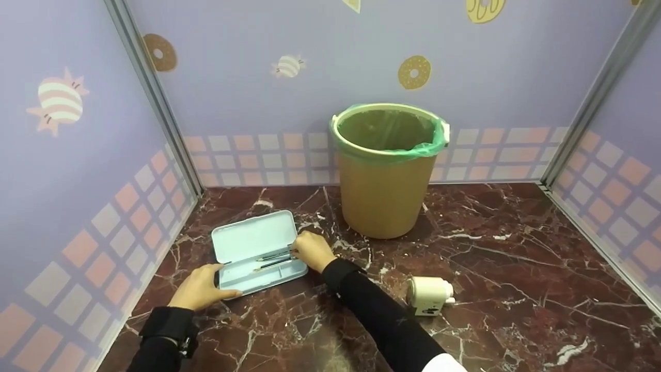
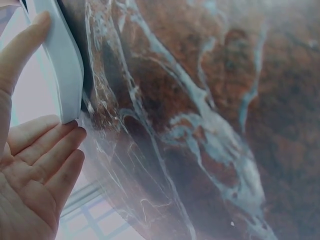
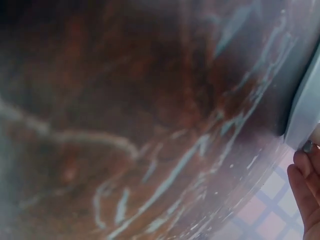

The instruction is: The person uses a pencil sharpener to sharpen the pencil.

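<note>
A pale blue pencil case (image 1: pixel 253 237) lies with its lid raised on the marbled surface, several dark pencils (image 1: pixel 273 258) inside. My left hand (image 1: pixel 199 289) holds the case's left end, thumb along the front wall and fingers at the end. In the left wrist view, that thumb presses the case wall (image 2: pixel 65 65) and the fingertips touch its corner. At the case's right end, my right hand (image 1: pixel 313 250) pinches a pencil; its fingers hide much of it. In the right wrist view, a small grey pencil end (image 3: pixel 307 146) shows at the fingertips beside the case.
A tan bucket (image 1: pixel 384 196) with a green liner bag (image 1: pixel 426 150) stands at the back. A cream crank pencil sharpener (image 1: pixel 428 295) sits right of my right forearm. Patterned panels (image 1: pixel 289 103) enclose the back and both sides.
</note>
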`<state>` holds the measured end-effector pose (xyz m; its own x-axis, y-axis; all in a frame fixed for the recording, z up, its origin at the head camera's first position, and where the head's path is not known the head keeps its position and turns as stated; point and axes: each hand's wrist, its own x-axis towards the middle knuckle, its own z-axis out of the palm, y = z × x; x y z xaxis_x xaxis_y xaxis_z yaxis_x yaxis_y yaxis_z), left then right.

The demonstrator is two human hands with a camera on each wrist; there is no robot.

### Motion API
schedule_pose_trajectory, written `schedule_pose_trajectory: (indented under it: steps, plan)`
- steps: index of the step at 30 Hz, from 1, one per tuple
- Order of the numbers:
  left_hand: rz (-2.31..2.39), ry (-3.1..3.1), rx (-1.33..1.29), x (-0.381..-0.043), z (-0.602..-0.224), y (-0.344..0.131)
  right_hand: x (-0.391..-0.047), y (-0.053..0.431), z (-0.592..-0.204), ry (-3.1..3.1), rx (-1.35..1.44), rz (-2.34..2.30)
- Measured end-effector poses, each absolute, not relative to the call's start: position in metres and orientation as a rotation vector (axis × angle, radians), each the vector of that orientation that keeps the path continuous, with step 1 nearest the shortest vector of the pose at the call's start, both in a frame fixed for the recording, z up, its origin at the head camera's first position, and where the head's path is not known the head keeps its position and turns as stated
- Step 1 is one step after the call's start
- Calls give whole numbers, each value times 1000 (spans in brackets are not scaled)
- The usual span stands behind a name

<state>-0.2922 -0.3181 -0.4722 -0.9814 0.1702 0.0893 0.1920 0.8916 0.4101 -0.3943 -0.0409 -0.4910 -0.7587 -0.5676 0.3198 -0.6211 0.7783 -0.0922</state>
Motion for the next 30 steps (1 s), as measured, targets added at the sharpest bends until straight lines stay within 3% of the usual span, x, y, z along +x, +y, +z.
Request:
schedule_pose_trajectory:
  steps: [30]
  plan:
    - [-629,-3058,-242,-293,-468,-316,-403,-55,-479,-2701,1056,177]
